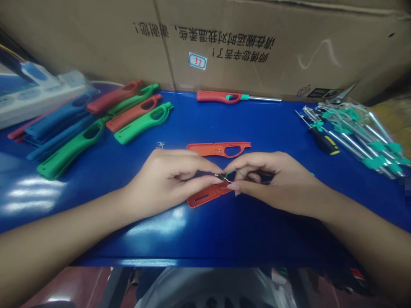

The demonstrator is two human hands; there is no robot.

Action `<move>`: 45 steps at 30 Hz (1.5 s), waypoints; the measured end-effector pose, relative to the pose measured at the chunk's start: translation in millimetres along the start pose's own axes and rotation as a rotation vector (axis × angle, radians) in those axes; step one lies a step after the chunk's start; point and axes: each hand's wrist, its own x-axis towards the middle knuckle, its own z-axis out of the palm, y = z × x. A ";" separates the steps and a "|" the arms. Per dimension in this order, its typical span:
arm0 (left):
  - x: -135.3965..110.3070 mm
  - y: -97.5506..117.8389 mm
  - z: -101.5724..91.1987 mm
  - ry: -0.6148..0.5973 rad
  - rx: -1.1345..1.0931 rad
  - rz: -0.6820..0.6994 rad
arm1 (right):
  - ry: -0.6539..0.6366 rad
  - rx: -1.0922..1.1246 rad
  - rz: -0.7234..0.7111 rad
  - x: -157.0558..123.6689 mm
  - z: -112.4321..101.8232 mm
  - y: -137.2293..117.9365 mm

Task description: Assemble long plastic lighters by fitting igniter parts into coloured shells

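Above the blue surface [205, 244], one small dark piece [221, 176] slanted lengthwise down rightward, pinched by the left hand [170, 177], its thin wires [231, 171] in the right hand [276, 182]'s narrow grip; two orange casing halves [202, 149] lay close.

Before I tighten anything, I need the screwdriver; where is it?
In the head view, the black-and-yellow screwdriver lies toward the right of the blue table, beside the silver tubes with green parts.

Pinching small part [220, 176] in left hand [171, 179], wires [231, 171] in right hand [281, 182], above red casing half [205, 196], facing lighter [213, 97] at table's [183, 122] far edge
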 end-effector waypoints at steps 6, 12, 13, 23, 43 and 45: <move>2.5 0.6 -1.4 0.006 -0.022 -0.059 | 0.013 -0.278 -0.163 -1.2 -5.3 3.4; 2.8 -1.1 -4.6 0.025 -0.038 -0.043 | 0.042 -0.367 -0.272 -0.3 -7.6 5.8; 2.8 -1.6 -4.9 0.033 -0.037 -0.040 | 0.040 -0.357 -0.268 -0.2 -7.9 5.5; 4.7 -5.5 -3.0 0.031 -0.062 0.033 | 0.045 -0.255 -0.182 -1.0 -7.4 1.9; 4.6 -6.6 -2.4 0.021 -0.097 0.044 | 0.036 -0.193 -0.282 -0.6 -9.1 2.2; 3.7 -6.9 -3.0 0.017 -0.096 0.038 | 0.030 -0.191 -0.289 -0.9 -9.6 1.9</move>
